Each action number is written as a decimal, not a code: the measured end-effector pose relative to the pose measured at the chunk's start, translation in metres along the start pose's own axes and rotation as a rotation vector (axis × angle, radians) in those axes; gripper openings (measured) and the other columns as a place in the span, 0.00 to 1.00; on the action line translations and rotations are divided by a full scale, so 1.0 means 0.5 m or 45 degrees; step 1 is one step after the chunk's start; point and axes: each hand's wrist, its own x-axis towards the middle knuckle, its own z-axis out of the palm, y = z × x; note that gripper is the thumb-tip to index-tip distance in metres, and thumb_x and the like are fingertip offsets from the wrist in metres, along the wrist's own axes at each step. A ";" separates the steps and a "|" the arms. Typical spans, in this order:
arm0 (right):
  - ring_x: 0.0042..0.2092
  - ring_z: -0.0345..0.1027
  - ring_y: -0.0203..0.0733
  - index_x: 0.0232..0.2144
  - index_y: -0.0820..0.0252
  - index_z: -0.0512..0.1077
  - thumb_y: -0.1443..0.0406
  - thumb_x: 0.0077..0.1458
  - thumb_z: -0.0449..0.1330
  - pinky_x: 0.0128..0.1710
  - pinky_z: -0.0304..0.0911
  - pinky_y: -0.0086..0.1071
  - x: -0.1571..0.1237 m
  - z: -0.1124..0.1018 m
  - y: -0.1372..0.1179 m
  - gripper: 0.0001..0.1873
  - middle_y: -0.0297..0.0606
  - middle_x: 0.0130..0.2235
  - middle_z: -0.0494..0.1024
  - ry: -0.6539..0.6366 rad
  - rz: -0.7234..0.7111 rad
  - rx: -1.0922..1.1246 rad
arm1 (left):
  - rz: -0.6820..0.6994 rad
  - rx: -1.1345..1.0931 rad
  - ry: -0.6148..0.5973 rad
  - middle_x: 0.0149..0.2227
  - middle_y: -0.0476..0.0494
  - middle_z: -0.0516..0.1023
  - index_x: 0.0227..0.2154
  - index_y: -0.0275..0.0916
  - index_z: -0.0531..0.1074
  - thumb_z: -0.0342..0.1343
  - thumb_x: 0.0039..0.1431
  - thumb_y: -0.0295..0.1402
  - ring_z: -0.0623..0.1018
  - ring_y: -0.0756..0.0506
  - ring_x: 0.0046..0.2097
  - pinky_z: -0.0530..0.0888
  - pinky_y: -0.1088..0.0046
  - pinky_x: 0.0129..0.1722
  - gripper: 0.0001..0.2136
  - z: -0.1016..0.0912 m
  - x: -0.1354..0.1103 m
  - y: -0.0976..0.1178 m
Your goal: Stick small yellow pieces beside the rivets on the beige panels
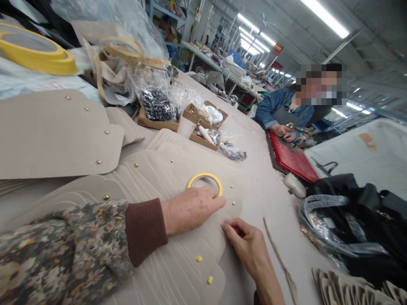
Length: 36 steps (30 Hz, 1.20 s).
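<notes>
My left hand (192, 209) reaches in from the left, fingers closed over the near side of a roll of yellow tape (205, 176). The roll lies over fanned-out beige panels (152, 178) with small metal studs; my left thumb is hidden. My right hand (249, 245) is at the right edge of these panels, thumb and forefinger pinched together at the panel border. What is in that pinch, if anything, is too small to make out. Two small yellow bits, one nearer (210, 280) and one farther (199, 258), sit on the panels below my left hand.
A larger beige panel (57, 135) lies at left, below more yellow tape rolls (34, 51). Small cardboard boxes (203, 140) of hardware stand behind. Black bags (359, 228) are at right, by a cord (280, 254). Across the table a person (286, 106) works at a red board (292, 159).
</notes>
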 end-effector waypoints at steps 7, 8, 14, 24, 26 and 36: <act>0.31 0.71 0.39 0.33 0.60 0.79 0.57 0.55 0.60 0.30 0.65 0.28 -0.009 -0.001 -0.005 0.13 0.37 0.30 0.80 0.190 -0.150 0.218 | 0.130 -0.113 0.143 0.32 0.49 0.72 0.38 0.39 0.65 0.48 0.66 0.28 0.73 0.47 0.32 0.67 0.73 0.31 0.03 0.004 0.000 -0.007; 0.32 0.73 0.40 0.36 0.60 0.78 0.58 0.56 0.60 0.31 0.67 0.29 -0.009 0.004 -0.011 0.12 0.38 0.33 0.81 0.301 -0.229 0.258 | 0.157 -0.126 0.172 0.32 0.48 0.73 0.41 0.38 0.65 0.48 0.66 0.28 0.74 0.47 0.33 0.68 0.73 0.32 0.03 0.008 0.000 -0.007; 0.37 0.75 0.39 0.39 0.58 0.76 0.68 0.58 0.59 0.36 0.70 0.30 -0.009 0.026 -0.052 0.08 0.40 0.37 0.81 0.505 -0.732 0.105 | 0.183 -0.162 0.176 0.33 0.47 0.76 0.50 0.36 0.60 0.49 0.68 0.31 0.78 0.45 0.33 0.67 0.73 0.28 0.11 0.017 -0.002 0.001; 0.24 0.69 0.33 0.32 0.60 0.74 0.72 0.56 0.56 0.28 0.64 0.25 -0.007 0.046 -0.063 0.07 0.34 0.25 0.76 0.745 -0.862 -0.270 | 0.076 -0.189 0.028 0.34 0.48 0.75 0.37 0.38 0.63 0.51 0.64 0.25 0.76 0.46 0.34 0.67 0.73 0.30 0.02 0.010 0.001 0.005; 0.24 0.68 0.33 0.30 0.60 0.75 0.70 0.55 0.57 0.27 0.64 0.25 -0.009 0.050 -0.071 0.06 0.34 0.24 0.76 0.757 -0.780 -0.191 | 0.064 -0.158 0.029 0.33 0.48 0.74 0.35 0.38 0.64 0.51 0.64 0.25 0.75 0.46 0.33 0.67 0.73 0.30 0.02 0.011 0.003 0.006; 0.19 0.65 0.33 0.26 0.64 0.75 0.53 0.42 0.69 0.20 0.64 0.26 0.023 0.012 -0.009 0.19 0.31 0.19 0.73 0.508 0.207 0.806 | 0.039 -0.071 0.173 0.30 0.48 0.73 0.33 0.38 0.65 0.48 0.64 0.25 0.72 0.47 0.31 0.66 0.71 0.29 0.04 0.011 0.005 0.018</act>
